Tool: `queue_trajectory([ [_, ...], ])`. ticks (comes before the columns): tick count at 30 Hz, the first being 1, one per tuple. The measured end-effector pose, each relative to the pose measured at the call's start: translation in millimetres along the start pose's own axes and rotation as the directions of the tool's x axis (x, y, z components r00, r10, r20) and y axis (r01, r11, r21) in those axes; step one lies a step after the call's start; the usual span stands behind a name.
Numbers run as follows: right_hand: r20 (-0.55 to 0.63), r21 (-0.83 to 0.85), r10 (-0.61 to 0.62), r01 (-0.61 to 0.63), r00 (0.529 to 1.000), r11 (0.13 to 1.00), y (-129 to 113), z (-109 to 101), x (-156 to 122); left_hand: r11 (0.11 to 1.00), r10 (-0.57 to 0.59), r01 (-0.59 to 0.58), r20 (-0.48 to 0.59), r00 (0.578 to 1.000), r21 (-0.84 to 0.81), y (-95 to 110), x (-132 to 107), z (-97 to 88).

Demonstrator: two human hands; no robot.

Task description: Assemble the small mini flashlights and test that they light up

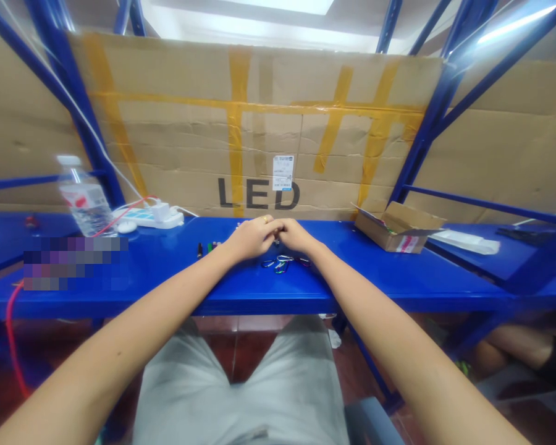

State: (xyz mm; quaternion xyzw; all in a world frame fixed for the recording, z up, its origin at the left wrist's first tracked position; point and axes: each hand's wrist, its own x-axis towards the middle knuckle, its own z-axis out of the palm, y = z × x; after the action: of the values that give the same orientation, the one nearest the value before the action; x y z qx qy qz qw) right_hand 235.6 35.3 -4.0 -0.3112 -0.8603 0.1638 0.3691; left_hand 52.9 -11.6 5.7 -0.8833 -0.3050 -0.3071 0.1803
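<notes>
My left hand (254, 237) and my right hand (295, 235) meet above the blue table (167, 266), their fingertips closed together. A ring is on a finger of my left hand. A small dark, shiny bit shows under the fingertips, but the fingers hide what it is. Just below the hands lie several small carabiners (282, 267) in silver, green and dark colours. Left of my left hand, partly behind its wrist, stand or lie several small cylinders, among them a dark brown cylinder (199, 250) and a green cylinder (209, 247).
An open cardboard box (401, 230) stands at the right, with a white packet (467, 241) beyond it. To the left are a water bottle (84, 201), a white power strip (151, 215) and a red cable (13, 334). A cardboard sheet (189, 148) closes off the back.
</notes>
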Motion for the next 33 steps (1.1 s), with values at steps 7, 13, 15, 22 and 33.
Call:
queue_trajectory([
  [7,0.009,0.261,0.071,-0.071,0.997,0.963,-4.0,-1.3,0.5,0.999,0.040,-0.041,-0.100,0.994,-0.007,-11.3,-0.1,4.4],
  [13,-0.035,0.285,0.067,-0.054,0.997,0.957,-1.3,-5.3,4.8,0.991,-0.053,0.024,-0.218,0.974,-0.135,-13.9,1.2,-2.2],
  [15,-0.075,0.315,0.041,-0.015,0.996,0.949,-1.6,-7.6,5.8,0.985,-0.132,0.101,-0.242,0.961,-0.139,-18.0,1.7,-5.9],
  [22,-0.143,0.242,0.035,0.000,0.989,0.970,-4.8,-11.1,4.7,0.913,-0.406,0.400,0.089,0.910,0.076,-50.4,-5.4,-12.9],
  [33,0.163,0.373,0.212,-0.259,0.964,0.891,-20.3,-7.7,-1.2,0.895,-0.424,0.446,0.357,0.832,0.023,-67.1,-13.7,-8.0],
])
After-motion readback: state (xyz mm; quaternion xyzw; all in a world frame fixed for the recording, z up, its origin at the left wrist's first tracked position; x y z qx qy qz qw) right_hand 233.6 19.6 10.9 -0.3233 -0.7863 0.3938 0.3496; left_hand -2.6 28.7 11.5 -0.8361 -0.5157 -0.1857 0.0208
